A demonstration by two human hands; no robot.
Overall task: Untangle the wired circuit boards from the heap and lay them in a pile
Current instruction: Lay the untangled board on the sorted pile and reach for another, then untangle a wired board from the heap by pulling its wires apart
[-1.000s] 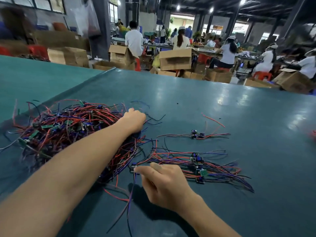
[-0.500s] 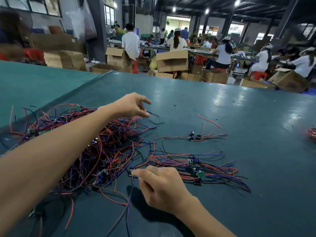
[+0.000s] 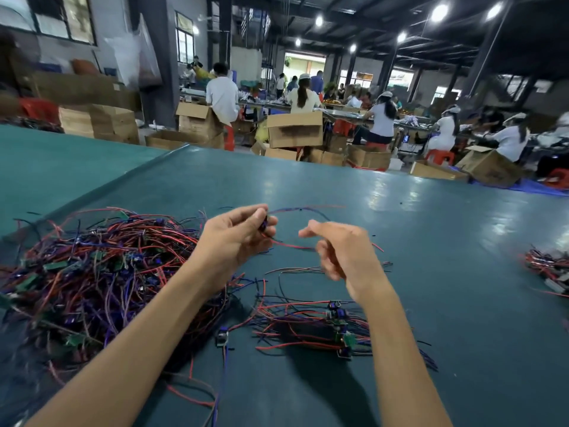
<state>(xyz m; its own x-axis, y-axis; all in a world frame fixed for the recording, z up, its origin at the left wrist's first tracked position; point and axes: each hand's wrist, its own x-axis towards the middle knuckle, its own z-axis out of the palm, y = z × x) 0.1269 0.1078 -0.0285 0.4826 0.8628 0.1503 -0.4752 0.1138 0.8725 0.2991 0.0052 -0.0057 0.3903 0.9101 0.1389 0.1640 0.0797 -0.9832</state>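
A tangled heap [image 3: 92, 272] of red, blue and black wires with small green circuit boards covers the table's left side. My left hand [image 3: 234, 238] is raised above the table, fingers pinched on one small wired board [image 3: 264, 224] whose red and blue wires trail rightward. My right hand [image 3: 338, 251] hovers just right of it, fingers curled and blurred, with the red wire [image 3: 292, 246] running toward its fingertips; whether it grips the wire is unclear. A neat pile of sorted boards [image 3: 323, 328] lies below my right hand. One loose board [image 3: 222, 337] rests beside the heap.
The dark green table [image 3: 462, 288] stretches far and right. Another wire bundle [image 3: 551, 269] lies at the right edge. Beyond the table stand cardboard boxes [image 3: 294, 129] and several seated workers [image 3: 381, 121].
My left hand lifted out of the heap holding one wired board. My right hand let go of the board near the pile and rose up toward the left hand.
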